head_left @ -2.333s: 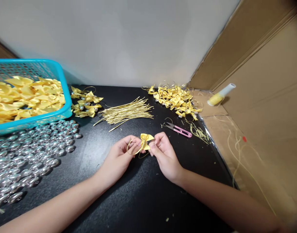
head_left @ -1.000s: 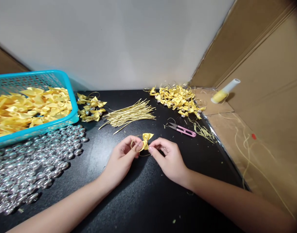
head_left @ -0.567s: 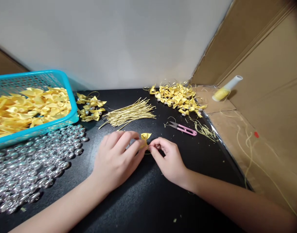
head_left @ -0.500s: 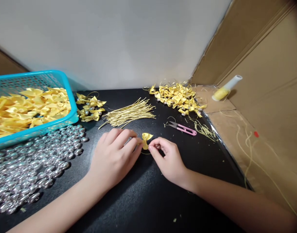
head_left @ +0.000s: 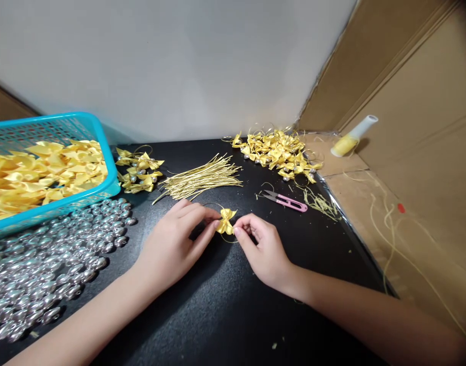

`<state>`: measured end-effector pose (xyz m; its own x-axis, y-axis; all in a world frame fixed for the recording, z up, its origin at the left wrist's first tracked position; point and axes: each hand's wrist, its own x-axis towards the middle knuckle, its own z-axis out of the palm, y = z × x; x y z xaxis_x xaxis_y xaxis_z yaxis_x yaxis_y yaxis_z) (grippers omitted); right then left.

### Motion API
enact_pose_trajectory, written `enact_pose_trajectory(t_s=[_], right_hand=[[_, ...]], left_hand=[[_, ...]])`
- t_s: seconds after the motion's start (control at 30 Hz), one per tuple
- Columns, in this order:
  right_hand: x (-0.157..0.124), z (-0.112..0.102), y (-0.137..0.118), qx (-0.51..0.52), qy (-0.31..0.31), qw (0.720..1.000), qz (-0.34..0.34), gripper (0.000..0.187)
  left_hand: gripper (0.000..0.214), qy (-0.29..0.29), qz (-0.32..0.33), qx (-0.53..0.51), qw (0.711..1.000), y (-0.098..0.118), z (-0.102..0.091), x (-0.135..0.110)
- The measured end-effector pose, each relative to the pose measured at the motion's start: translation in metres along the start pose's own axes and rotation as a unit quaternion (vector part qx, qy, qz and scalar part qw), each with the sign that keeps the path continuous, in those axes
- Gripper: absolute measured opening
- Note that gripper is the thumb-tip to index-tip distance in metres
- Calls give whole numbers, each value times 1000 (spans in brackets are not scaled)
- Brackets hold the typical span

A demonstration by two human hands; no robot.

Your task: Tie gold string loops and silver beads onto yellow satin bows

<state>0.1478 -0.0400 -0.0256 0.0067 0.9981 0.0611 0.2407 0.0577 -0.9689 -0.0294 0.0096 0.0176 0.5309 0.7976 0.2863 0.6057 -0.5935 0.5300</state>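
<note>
While right hand (head_left: 265, 248) pinches yellow bow (head_left: 226, 222), left hand (head_left: 176, 239) grips its left edge, now covering less; adjusting seems easier.

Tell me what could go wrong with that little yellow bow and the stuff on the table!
1. The yellow bow might slip, since it seems to be held only at its edges by the tips of the fingers.
2. The pink snips lie with their blades bare, so someone reaching across could get poked.
3. The silver beads lie loose beside the left forearm, so a bump could scatter some.
</note>
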Motion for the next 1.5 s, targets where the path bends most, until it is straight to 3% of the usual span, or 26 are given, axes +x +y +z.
enact_pose_trajectory(t_s=[0.8, 1.5], right_hand=[[-2, -3, -1, -38, -18, 998, -42, 10], [-2, -1, 1, -56, -1, 997, -56, 8]], left_hand=[[7, 46, 4, -17, 999, 5, 12, -6], [6, 103, 128, 92, 982, 3, 21, -9]])
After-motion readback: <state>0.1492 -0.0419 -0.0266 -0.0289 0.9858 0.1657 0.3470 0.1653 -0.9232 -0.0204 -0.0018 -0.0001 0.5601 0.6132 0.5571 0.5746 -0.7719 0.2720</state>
